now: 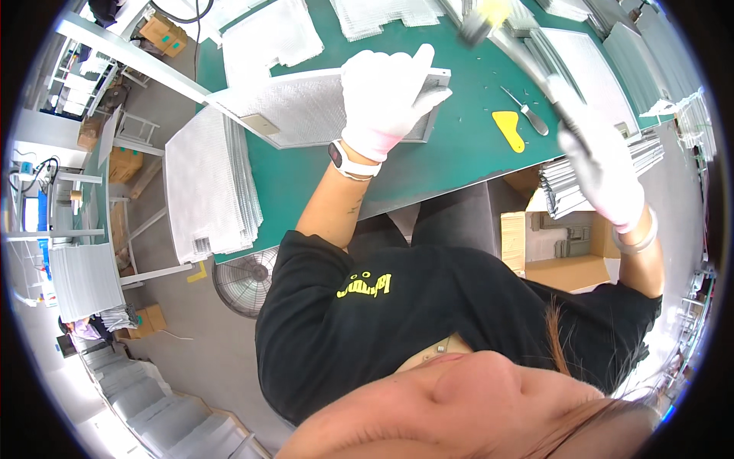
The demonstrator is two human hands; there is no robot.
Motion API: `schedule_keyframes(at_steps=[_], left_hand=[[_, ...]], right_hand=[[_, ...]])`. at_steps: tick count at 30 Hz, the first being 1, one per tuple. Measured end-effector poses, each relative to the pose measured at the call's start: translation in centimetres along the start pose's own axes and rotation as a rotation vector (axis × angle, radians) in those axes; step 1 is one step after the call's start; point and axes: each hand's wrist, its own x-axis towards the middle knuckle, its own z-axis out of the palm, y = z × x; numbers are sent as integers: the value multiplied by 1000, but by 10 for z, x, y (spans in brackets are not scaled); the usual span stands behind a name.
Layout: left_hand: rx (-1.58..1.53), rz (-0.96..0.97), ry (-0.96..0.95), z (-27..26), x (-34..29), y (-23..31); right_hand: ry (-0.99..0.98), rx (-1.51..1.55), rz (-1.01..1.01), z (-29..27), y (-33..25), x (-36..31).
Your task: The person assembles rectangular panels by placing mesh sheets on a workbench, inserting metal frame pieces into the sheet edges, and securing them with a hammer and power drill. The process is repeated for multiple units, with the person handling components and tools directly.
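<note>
My left hand [382,96], in a white glove, grips the upper edge of a metal-framed mesh panel [306,115] near its right end. Its thumb and forefinger stand apart along the frame. The panel is tilted on the green table [459,161]. My right hand [608,176], also gloved, is closed round the handle of a mallet [475,29], raised over the table's right side. The mallet's yellow and dark head is smeared by motion. Between the hands lie a yellow scraper [508,131] and a screwdriver [535,121].
Stacked mesh sheets [210,183] overhang the table's left edge, and more sheets [275,38] lie at the back. Framed panels [585,73] lean at the right. Below the right edge stands an open cardboard box [566,271]; a floor fan [245,279] is at the lower left.
</note>
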Motion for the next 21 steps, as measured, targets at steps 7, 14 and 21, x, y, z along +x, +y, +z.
schedule_keyframes(at_steps=[7,14,21], left_hand=[[-6,13,21,2,1,3],[-18,21,59,0,-3,3],[-43,-22,0,-7,-1,13]], right_hand=[[-223,-147,154,9,-7,-11],[252,97,93,12,-11,-12],[-137,261,399,76,32,-47]])
